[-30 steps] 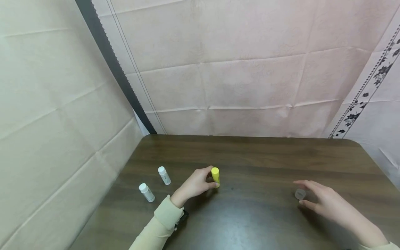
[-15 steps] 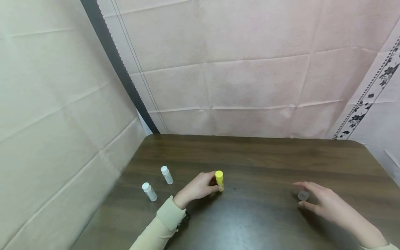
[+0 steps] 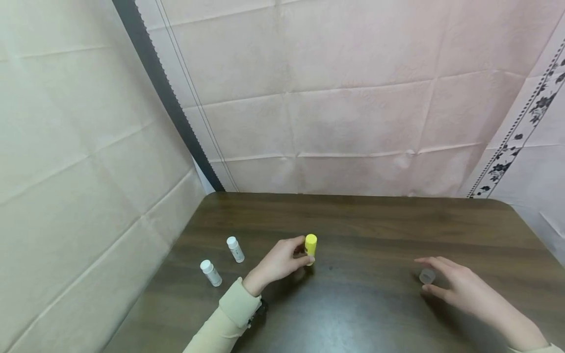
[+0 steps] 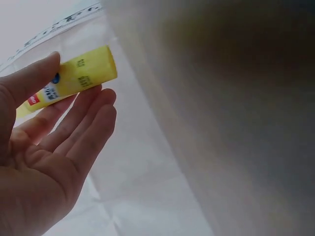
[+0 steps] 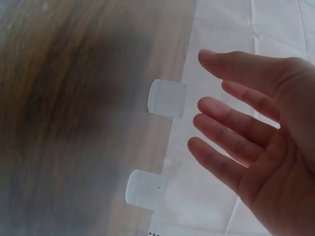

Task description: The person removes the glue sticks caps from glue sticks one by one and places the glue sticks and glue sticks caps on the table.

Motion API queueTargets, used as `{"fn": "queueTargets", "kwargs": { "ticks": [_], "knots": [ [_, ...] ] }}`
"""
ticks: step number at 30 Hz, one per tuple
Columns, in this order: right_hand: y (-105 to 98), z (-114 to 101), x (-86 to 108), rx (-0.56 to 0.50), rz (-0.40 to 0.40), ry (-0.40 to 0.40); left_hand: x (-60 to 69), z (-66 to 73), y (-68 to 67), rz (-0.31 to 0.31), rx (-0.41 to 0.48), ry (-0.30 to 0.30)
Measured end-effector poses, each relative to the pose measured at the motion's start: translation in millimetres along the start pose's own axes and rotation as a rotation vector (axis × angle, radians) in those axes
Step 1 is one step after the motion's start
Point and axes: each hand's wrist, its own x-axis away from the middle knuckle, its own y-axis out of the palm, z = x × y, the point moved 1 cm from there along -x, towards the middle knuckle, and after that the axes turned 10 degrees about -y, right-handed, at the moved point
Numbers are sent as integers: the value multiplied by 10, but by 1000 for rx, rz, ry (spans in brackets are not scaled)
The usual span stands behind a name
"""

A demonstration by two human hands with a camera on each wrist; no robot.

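A: Head view 1st. What've we got?

B: Our L hand (image 3: 280,259) pinches the yellow tube (image 3: 311,245) by its sides, abt upright, mid-table (image 3: 375,294); can't tell if its base touches down. A near bottle (image 3: 211,273) and a far bottle (image 3: 236,249), both white, are left of it. Our R hand (image 3: 459,279) is well to the right, thumb & fingers wide around a clear cylinder (image 3: 426,276).

A: L wrist view?

B: Thumb on one side of the tube, fingers on the other; one end sticks out free. For handling it well, we'd go w/ a light pinch, tube plumb, base flat b4 any release; let go on a slant & it'd prob. tip.

A: And R wrist?

B: Fingers spread, nothing held. One cylinder (image 5: 166,99) and another (image 5: 146,190) show beyond the fingertips; can't tell which is the one in the head view. Both look easy to knock, so we'd move that hand slowly, & if we grip one, center it btwn thumb & fingers 1st, w/o brushing its neighbor.
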Motion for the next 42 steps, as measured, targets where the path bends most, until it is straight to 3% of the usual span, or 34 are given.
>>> {"fn": "queueTargets", "kwargs": {
  "ticks": [8, 17, 31, 42],
  "knots": [
    [-11, 10, 12, 17, 43, -30, 80, 206, -320, 161, 70, 45],
    [-56, 37, 27, 14, 60, -17, 225, 339, -532, 234, 100, 68],
    [-92, 36, -53, -13, 45, -7, 296, 356, -434, 186, 7, 46],
    [-96, -113, -394, -48, 2, -78, 318, 382, -295, 105, -66, 49]
  ]
}}
